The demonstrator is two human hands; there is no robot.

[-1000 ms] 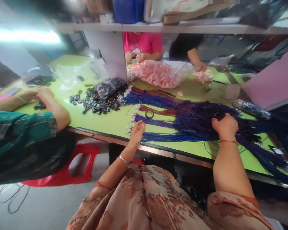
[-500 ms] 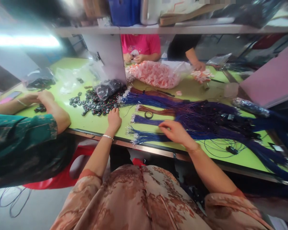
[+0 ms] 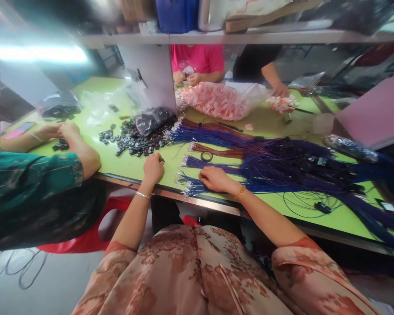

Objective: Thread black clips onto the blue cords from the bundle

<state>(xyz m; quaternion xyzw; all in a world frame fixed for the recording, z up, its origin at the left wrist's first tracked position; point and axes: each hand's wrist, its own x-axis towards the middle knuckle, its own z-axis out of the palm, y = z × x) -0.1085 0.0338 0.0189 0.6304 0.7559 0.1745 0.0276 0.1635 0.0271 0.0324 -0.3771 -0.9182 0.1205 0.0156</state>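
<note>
My left hand (image 3: pixel 153 168) is closed, with a small black plastic connector (image 3: pixel 162 161) peeking out at its fingertips. It rests above the table just in front of a heap of similar black connectors (image 3: pixel 141 142). My right hand (image 3: pixel 216 178) lies over a bundle of blue wires (image 3: pixel 193 186), its fingers curled down and pinched near the wires' bright metal-tipped ends. What exactly sits under those fingers is mostly hidden. Beyond it are a purple-blue wire bundle (image 3: pixel 197 162), a brown one (image 3: pixel 213 150) and a roll of dark tape (image 3: pixel 206 156).
A plastic bag of dark parts (image 3: pixel 154 120) lies on the heap. More wires (image 3: pixel 282 162) spread right. Across the table, co-workers handle pink pieces (image 3: pixel 216 100). A co-worker's arm (image 3: pixel 80 151) rests at left. A shelf (image 3: pixel 216 38) runs overhead; the table's front edge (image 3: pixel 210 204) is close.
My left hand has drawn back from the connector heap toward me, now with a connector. My right hand has slid left along the blue wires toward their tips and closed. The view shifted slightly.
</note>
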